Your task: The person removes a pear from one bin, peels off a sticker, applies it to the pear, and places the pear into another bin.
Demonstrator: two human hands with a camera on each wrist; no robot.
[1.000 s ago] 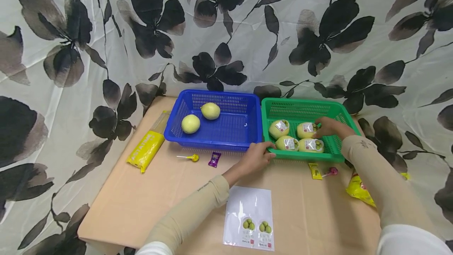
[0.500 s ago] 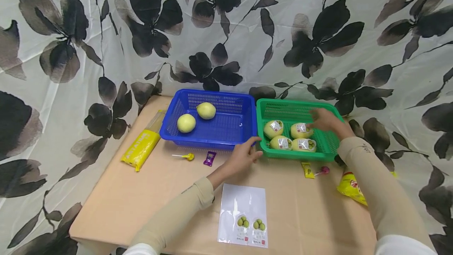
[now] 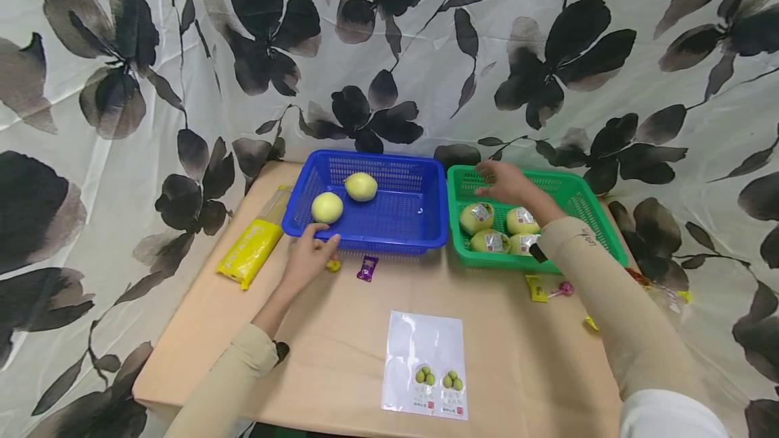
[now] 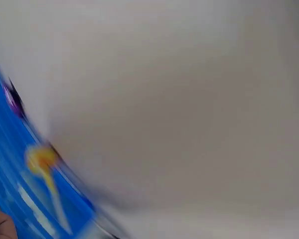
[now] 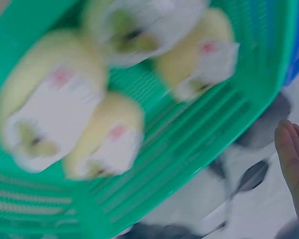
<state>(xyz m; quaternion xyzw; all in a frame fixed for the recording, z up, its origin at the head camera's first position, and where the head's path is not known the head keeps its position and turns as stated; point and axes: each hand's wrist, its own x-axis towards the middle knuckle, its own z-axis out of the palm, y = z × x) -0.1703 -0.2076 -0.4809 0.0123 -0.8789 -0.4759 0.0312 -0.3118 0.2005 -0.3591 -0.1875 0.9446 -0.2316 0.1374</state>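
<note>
Two pale yellow-green round fruits lie at the left of the blue basket. My left hand is at its front-left rim, fingertips right by the nearer fruit, partly covering a yellow lollipop. In the green basket, several similar fruits bear white printed labels; my right sleeve overlaps its front edge. Over the back-left part of this basket my right hand reaches with fingers extended and nothing in them. The left wrist view is blurred, with only a bit of fingers in its lower left corner.
On the table, a sheet of fruit stickers lies in front. A yellow packet is at the left, and a purple sweet sits before the blue basket. Right of centre are a yellow sachet and a pink lollipop.
My left hand has left the green basket's front-left corner and moved left to the blue basket's front-left rim. My right hand has left the labelled fruit and moved left and back.
</note>
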